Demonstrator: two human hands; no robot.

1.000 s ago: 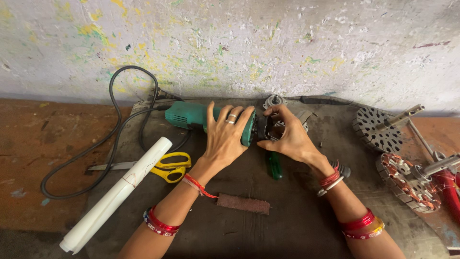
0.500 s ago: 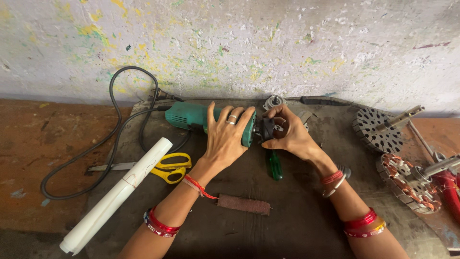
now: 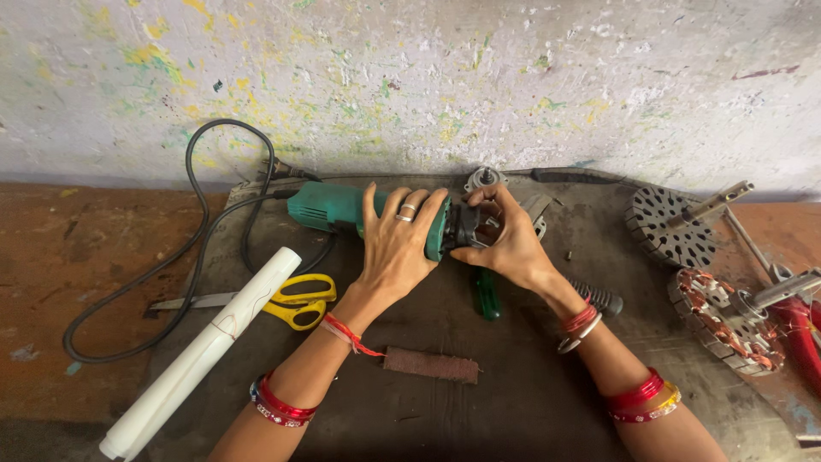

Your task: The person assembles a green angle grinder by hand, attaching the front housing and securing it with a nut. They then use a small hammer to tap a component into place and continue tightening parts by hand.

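Hands [image 3: 395, 250] grip green grinder [image 3: 329, 208] on dark mat [image 3: 513, 402] below speckled wall [image 3: 513, 77].

Green grinder [image 3: 329, 208] midsection hidden under my left hand [image 3: 395, 252], its black front end [image 3: 469, 233] half covered by my right hand [image 3: 511, 248], green screwdriver [image 3: 487, 295] tip hidden, red tool [image 3: 802, 335] cut by right edge

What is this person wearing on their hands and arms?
Both forearms are bare, without sleeves. The left hand has a silver ring on one finger, a red thread at the wrist and red bangles further up the forearm. The right hand has red and silver bangles at the wrist, plus red and gold ones higher up.
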